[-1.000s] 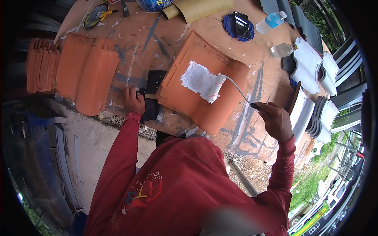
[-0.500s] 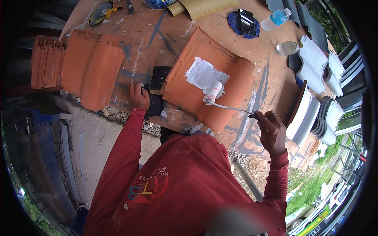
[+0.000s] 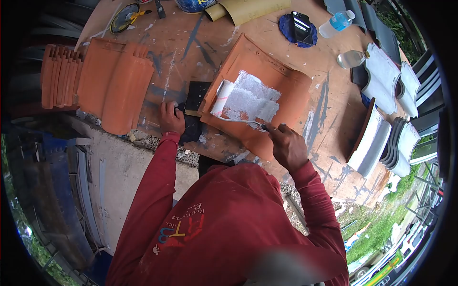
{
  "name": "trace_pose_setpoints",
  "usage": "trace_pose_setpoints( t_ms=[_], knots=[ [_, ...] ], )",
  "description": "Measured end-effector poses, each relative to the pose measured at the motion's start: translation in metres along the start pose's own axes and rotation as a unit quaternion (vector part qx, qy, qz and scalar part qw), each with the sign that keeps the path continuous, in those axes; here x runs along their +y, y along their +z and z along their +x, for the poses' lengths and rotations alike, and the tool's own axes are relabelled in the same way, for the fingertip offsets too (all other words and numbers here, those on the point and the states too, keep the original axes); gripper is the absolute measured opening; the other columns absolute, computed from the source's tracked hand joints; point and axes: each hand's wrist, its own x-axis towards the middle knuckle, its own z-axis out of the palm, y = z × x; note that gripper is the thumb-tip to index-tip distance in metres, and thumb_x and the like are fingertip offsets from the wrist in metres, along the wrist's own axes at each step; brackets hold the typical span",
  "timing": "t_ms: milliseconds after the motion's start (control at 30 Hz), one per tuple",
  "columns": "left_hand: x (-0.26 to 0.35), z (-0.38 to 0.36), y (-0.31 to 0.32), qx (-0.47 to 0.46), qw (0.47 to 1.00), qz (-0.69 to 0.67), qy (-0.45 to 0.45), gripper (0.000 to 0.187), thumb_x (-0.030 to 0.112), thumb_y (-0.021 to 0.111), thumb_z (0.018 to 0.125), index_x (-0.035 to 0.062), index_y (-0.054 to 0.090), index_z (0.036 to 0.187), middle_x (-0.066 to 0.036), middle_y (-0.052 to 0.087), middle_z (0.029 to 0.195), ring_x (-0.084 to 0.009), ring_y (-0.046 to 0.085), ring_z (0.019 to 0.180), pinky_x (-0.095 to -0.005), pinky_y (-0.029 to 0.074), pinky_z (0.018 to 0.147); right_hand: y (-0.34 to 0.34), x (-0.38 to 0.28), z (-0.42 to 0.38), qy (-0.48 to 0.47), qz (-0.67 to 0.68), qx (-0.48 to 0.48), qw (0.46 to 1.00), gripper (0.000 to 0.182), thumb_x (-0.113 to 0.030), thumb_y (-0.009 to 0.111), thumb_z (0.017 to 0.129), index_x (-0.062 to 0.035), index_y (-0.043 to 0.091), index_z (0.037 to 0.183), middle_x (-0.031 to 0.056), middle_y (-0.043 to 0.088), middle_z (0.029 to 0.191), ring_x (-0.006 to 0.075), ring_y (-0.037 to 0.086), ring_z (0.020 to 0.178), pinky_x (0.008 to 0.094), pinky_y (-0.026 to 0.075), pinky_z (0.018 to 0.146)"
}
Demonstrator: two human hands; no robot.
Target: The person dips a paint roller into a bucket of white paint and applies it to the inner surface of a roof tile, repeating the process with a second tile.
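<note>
My right hand (image 3: 288, 145) is closed around the handle of a small paint roller (image 3: 222, 98). The roller lies against the left part of an orange roof tile (image 3: 291, 102), beside a patch of white paint (image 3: 253, 97) with streaks of orange showing through. At the table's near edge, my left hand (image 3: 171, 118) rests with curled fingers against a dark, crumpled item (image 3: 192, 127); what the fingers grip is hidden. Just past that hand, a black flat piece (image 3: 196, 95) sits beside the tile's left edge.
Stacked orange tiles (image 3: 112, 81) stand on the left of the table (image 3: 176, 62). Whitish tiles (image 3: 381, 78) line the right side. Toward the back are a phone (image 3: 301, 27), two plastic bottles (image 3: 336, 24), a paint bucket (image 3: 193, 4) and a round lid (image 3: 123, 18).
My right hand has moved left, carrying the roller from the right side of the white patch to its left end. The white patch has spread leftward. My left hand stays in place.
</note>
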Motion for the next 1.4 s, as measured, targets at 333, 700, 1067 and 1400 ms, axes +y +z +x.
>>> trace_pose_setpoints(
  t_ms=[333,700,1067,1400],
  knots=[
    [-0.004,-0.002,0.002,-0.040,0.999,0.005,-0.026,0.032,0.015,0.062,0.085,0.0051,0.062,0.115,-0.023,0.056,0.116,-0.0470,0.056,0.111,-0.0572,0.046,0.092,-0.146,0.006,-0.021,0.124,-0.092,-0.104,0.983,0.024,-0.010,0.070,0.090,-0.0156,0.078,0.112,0.0101,0.069,0.085,0.0346,0.068,0.072,0.0465,0.052,0.064],
    [0.002,0.002,-0.002,-0.006,1.000,-0.011,0.005,0.028,0.013,0.060,0.084,0.0039,0.062,0.111,-0.021,0.055,0.106,-0.0463,0.056,0.104,-0.0565,0.046,0.088,-0.025,0.042,0.051,0.033,0.020,0.005,0.999,0.017,-0.017,0.068,0.093,-0.0137,0.078,0.107,0.0105,0.072,0.091,0.0352,0.070,0.076,0.0453,0.056,0.067],
    [-0.004,-0.001,0.000,-0.043,0.999,-0.008,-0.016,0.029,0.012,0.059,0.087,0.0033,0.062,0.114,-0.025,0.057,0.114,-0.0489,0.057,0.106,-0.0568,0.046,0.089,-0.049,0.054,0.029,0.088,0.007,-0.038,0.995,0.018,-0.017,0.068,0.093,-0.0158,0.078,0.108,0.0104,0.070,0.088,0.0339,0.070,0.076,0.0455,0.056,0.066],
    [0.000,0.000,0.000,-0.032,0.999,-0.004,-0.001,0.028,0.012,0.058,0.086,0.0040,0.062,0.113,-0.022,0.057,0.109,-0.0459,0.058,0.103,-0.0550,0.047,0.087,-0.013,0.020,0.046,0.072,0.054,0.035,0.995,0.019,-0.015,0.069,0.091,-0.0112,0.077,0.108,0.0121,0.071,0.091,0.0358,0.070,0.077,0.0455,0.056,0.067]
  ],
)
